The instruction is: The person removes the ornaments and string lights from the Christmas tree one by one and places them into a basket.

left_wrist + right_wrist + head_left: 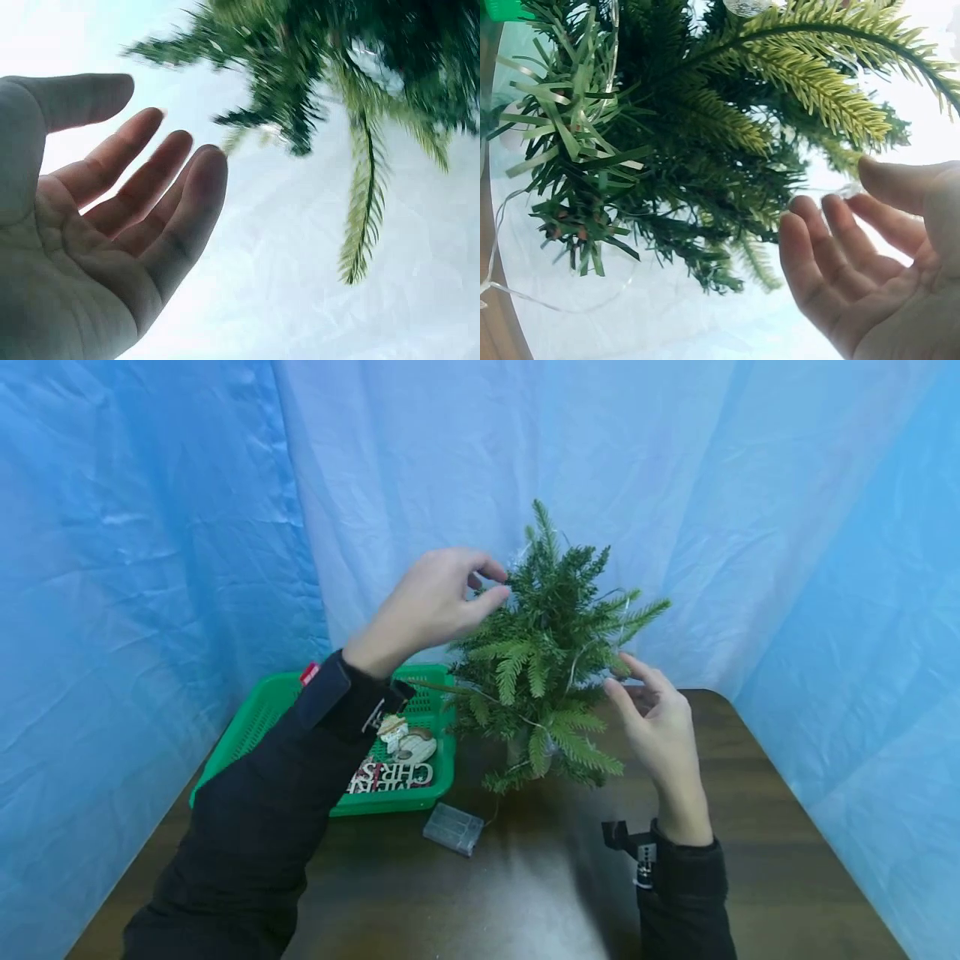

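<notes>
A small artificial Christmas tree (551, 610) stands upright on the table, with a thin clear wire of string lights (574, 667) wound through its branches. My left hand (442, 597) is raised at the tree's upper left. Its fingers are loosely bent and hold nothing, as the left wrist view shows, with branch tips (364, 202) just beyond them. On the right side, my right hand (663, 722) is close to the lower branches, palm toward the tree. Thumb and fingers are apart there, and nothing lies between them in the right wrist view.
A green plastic basket (390, 806) stands left of the tree, partly behind my left sleeve. It holds wooden ornaments (415, 748) and a cut-out letter sign (401, 777). A clear battery box (453, 829) lies in front, wired toward the tree. Blue curtains (420, 460) hang around the table.
</notes>
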Tool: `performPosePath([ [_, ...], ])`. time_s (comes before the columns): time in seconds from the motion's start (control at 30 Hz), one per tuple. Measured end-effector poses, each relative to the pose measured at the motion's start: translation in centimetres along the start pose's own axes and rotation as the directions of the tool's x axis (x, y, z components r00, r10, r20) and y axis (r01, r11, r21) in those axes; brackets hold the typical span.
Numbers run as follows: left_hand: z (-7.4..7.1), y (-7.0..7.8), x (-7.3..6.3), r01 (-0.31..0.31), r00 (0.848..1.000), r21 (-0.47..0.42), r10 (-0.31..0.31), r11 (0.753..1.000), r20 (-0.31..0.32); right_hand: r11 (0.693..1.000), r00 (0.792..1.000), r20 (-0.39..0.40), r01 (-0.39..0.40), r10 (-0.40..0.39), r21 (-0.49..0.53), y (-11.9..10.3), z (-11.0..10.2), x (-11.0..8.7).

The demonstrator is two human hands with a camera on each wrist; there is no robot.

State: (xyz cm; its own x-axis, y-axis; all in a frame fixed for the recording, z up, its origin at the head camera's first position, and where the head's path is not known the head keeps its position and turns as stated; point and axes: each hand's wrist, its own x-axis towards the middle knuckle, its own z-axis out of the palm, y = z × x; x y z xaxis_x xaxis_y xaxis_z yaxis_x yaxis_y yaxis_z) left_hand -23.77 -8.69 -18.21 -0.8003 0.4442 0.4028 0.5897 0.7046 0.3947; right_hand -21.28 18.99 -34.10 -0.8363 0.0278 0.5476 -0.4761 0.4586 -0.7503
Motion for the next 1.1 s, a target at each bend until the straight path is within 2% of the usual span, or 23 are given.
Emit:
performPosePath([
  [0.07,-0.4,-0.1,1.6,0.058,0.994,0.038,-0.061,0.998,0.088,1.0,1.0,0.011,-0.004,0.004,0.022,0.1,0.1,0.0],
  [0.17,-0.2,-0.5,3.8,0.114,0.977,0.078,-0.126,0.99,0.172,0.996,1.0,0.024,0.004,-0.006,0.091,0.1,0.1,0.0],
  [0.27,0.2,-1.1,5.7,0.143,0.963,0.098,-0.161,0.985,0.218,0.986,1.0,0.02,0.016,-0.019,0.163,0.1,0.3,0.0],
  [0.37,0.4,-1.6,7.0,0.167,0.951,0.09,-0.184,0.982,0.247,0.978,1.0,0.01,0.021,-0.023,0.21,0.0,0.5,0.0],
  [0.63,0.2,-1.9,8.5,0.205,0.946,0.066,-0.215,0.977,0.244,0.969,0.999,-0.038,0.025,-0.016,0.246,-0.2,1.1,0.1],
  [0.83,0.6,-2.1,8.9,0.268,0.932,0.052,-0.273,0.962,0.238,0.971,0.996,-0.077,0.051,-0.034,0.233,-0.3,1.6,0.1],
  [1.1,1.1,-2.8,8.9,0.234,0.96,0.064,-0.241,0.97,0.144,0.957,0.989,-0.141,0.072,-0.033,0.282,-0.7,2.1,0.0],
])
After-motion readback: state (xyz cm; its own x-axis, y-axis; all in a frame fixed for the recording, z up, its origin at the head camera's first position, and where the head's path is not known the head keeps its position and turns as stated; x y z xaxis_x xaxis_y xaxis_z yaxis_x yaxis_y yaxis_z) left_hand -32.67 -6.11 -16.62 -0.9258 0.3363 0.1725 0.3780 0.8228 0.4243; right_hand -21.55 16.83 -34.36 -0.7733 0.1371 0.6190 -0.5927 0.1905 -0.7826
